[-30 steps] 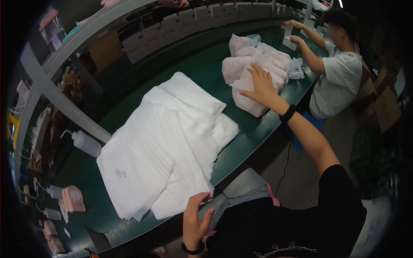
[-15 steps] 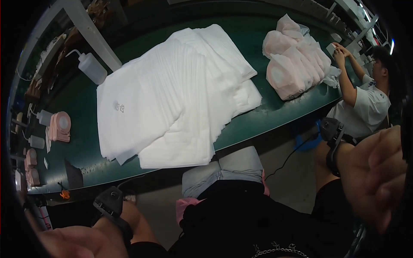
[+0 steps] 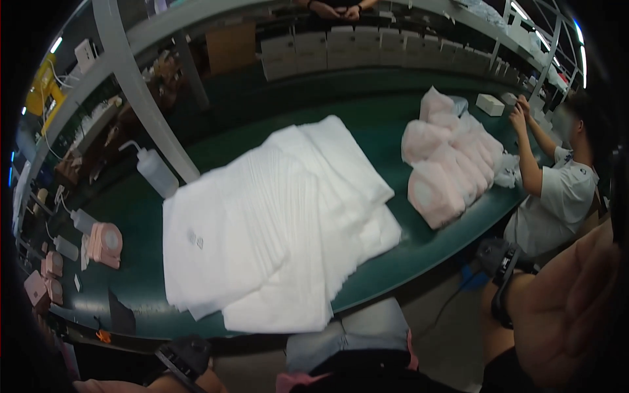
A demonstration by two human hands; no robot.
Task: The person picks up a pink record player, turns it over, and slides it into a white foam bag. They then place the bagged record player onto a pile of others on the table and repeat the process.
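A fanned stack of thin white foam sheets or pouches (image 3: pixel 262 236) lies on the green table in front of me. Neither hand touches it. My right hand (image 3: pixel 563 308) is raised close to the camera at the right rim, blurred, with its fingers running into the dark edge. A black strapped device (image 3: pixel 501 262) sits on that wrist. Of my left hand (image 3: pixel 121 386) only a sliver shows at the bottom left, fingers out of sight, behind a similar black wrist device (image 3: pixel 187 360). Whether either hand holds anything is hidden.
Right of the stack are wrapped pink items (image 3: pixel 452 157). A co-worker (image 3: pixel 557 196) at the far right holds up a small box. White squeeze bottle (image 3: pixel 157 171) stands by a grey post (image 3: pixel 141 98). Pink round-faced devices (image 3: pixel 105 245) sit left. White boxes (image 3: pixel 327 49) line the back; another person's hands (image 3: pixel 334 10) show there.
My view has tilted up, so the table sits lower and the back row of boxes shows. My left hand has mostly slipped below the lower edge; my right stays raised at the right rim.
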